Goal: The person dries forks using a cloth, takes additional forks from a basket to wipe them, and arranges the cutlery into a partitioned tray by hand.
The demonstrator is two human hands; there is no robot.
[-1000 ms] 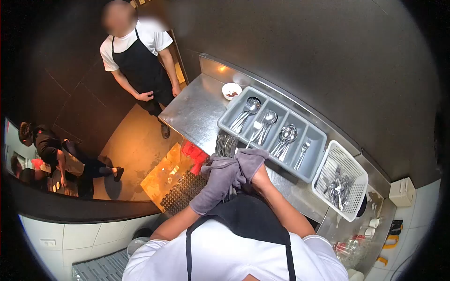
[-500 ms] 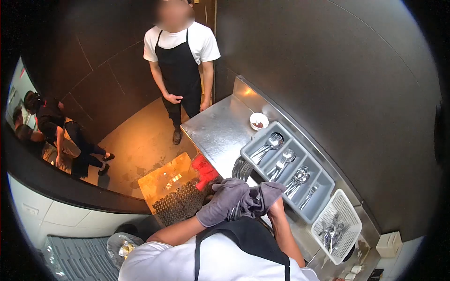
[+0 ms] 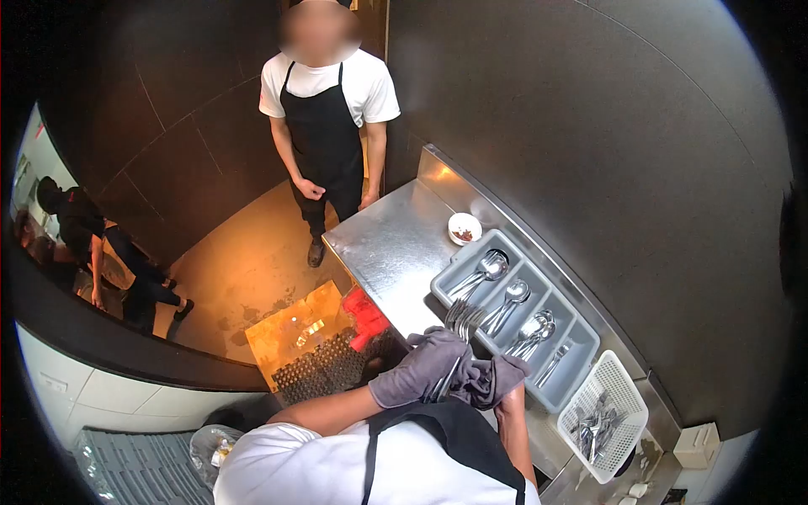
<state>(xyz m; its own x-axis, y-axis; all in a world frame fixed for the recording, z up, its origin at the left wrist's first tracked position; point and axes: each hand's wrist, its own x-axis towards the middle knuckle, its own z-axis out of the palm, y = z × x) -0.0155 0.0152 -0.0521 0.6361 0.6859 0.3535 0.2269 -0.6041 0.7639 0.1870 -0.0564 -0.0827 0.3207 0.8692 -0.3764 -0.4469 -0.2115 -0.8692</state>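
Observation:
A bundle of forks [image 3: 461, 320] rises with tines up from my left hand [image 3: 414, 369], which wears a grey glove and is closed around the handles. My right hand [image 3: 508, 375], gloved in grey too, is closed on a bunched grey cloth [image 3: 473, 383] pressed against the forks' handle side. Its fingers are partly hidden in the folds. Just beyond both hands lies a grey cutlery tray [image 3: 436, 290] with several compartments. Spoons [image 3: 492, 266] fill the far one, more spoons [image 3: 515, 293] lie in the middle ones, and a few forks [image 3: 555, 360] in the near one.
A white perforated basket [image 3: 566, 425] with loose cutlery stands right of the tray on the steel counter [image 3: 379, 231]. Behind the tray is a small white bowl [image 3: 465, 228]. A person in a black apron [image 3: 324, 135] stands at the counter's far end. A bin [image 3: 210, 450] is at lower left.
The forks have swung upright and moved right, their tines now standing above my left hand. Both hands have shifted slightly right. The cloth stays bunched between them.

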